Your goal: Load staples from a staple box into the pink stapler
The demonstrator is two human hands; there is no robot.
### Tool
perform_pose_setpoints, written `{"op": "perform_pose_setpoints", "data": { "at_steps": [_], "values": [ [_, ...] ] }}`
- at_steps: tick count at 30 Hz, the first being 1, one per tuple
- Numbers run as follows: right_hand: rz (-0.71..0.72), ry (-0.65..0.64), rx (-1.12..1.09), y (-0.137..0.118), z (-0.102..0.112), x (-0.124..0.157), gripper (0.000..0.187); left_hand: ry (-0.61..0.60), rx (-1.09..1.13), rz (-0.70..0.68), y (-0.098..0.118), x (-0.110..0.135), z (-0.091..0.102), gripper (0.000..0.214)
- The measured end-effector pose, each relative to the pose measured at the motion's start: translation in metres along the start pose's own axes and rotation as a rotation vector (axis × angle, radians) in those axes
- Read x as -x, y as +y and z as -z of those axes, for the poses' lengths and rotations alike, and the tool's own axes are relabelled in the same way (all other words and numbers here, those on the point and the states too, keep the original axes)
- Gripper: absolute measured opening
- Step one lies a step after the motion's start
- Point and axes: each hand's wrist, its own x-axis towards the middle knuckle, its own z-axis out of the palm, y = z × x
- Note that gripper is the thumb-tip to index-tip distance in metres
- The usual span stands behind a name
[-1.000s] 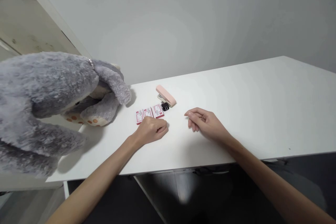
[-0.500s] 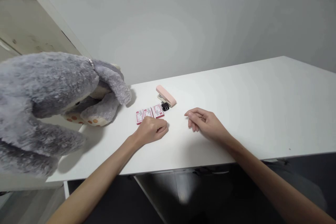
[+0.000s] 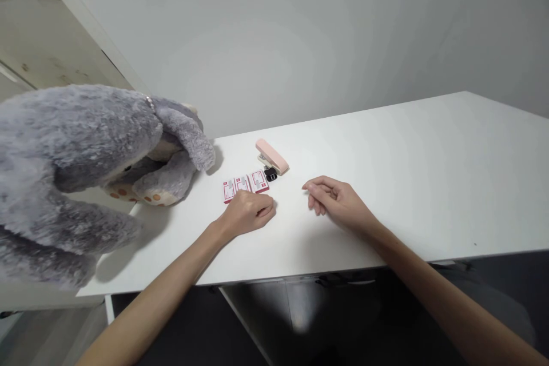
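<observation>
My left hand (image 3: 247, 211) rests on the white table as a closed fist, and nothing shows in it. Just beyond its knuckles lie three small red-and-white boxes (image 3: 259, 180) side by side; the fist covers part of their near edge. My right hand (image 3: 329, 197) hovers at or on the tabletop, loosely curled with the index finger reaching left and no object in it. A pink stapler (image 3: 273, 156) sits behind the boxes, slanting across the table. Against its near end is a small black object (image 3: 270, 174) whose kind I cannot make out.
A large grey plush toy (image 3: 81, 137) leans over the table's left end. The white table (image 3: 412, 183) runs along a pale wall (image 3: 300, 40), its front edge close below my hands. A tiny dark speck (image 3: 475, 244) lies near the front right.
</observation>
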Motion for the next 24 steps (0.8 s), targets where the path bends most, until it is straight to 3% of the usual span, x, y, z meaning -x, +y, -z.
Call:
{"op": "perform_pose_setpoints", "data": {
  "at_steps": [24],
  "values": [
    [-0.006,-0.009,0.004,0.0013,0.0006,-0.0002,0.048,-0.001,-0.022,-0.002,-0.001,0.0008,-0.0007,0.042]
  ]
}}
